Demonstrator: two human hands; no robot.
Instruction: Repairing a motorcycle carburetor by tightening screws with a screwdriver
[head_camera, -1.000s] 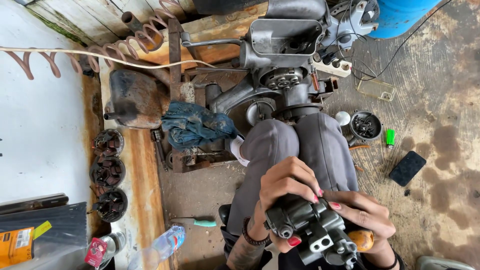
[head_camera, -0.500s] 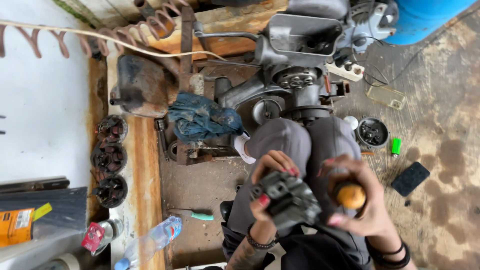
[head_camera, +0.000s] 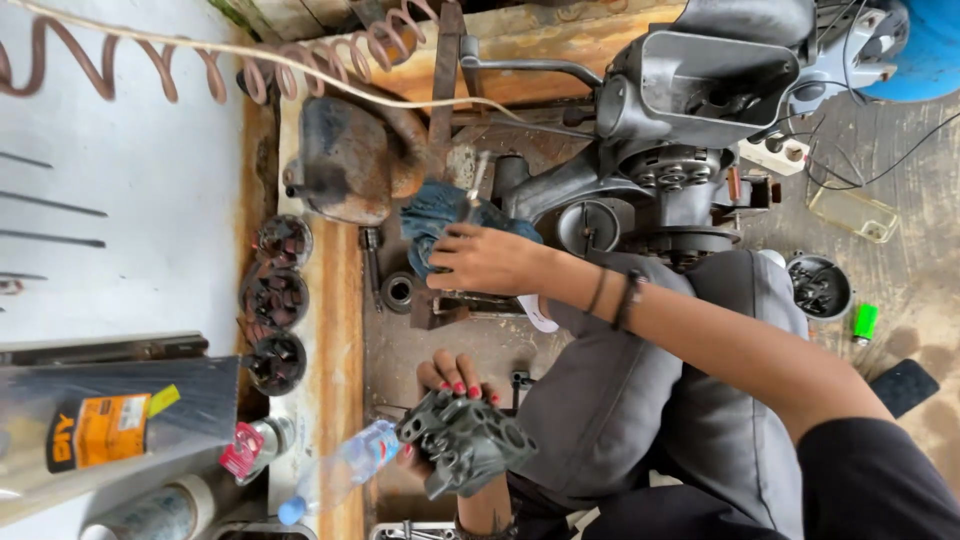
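Nearest the camera, the left hand is clenched around a grey cast metal housing with several round bores, holding it low in view just beside the person's grey-trousered knee. Fingertips with red nails curl over the housing's upper edge. Just left of it, a clear plastic bottle with a blue cap lies on the orange wooden ledge.

Farther out, the right hand reaches across the knee; its fingers rest on a crumpled blue rag, pressing or pinching it. Whether it grips the cloth fully cannot be told. Dark bands sit on that wrist.

The rag lies against a rusty metal tank and just beside the grey engine casing of a stripped machine. Three dark round toothed parts stand in a row along the ledge. To the far right, on the concrete floor, a round black part and a small green object lie near each other.
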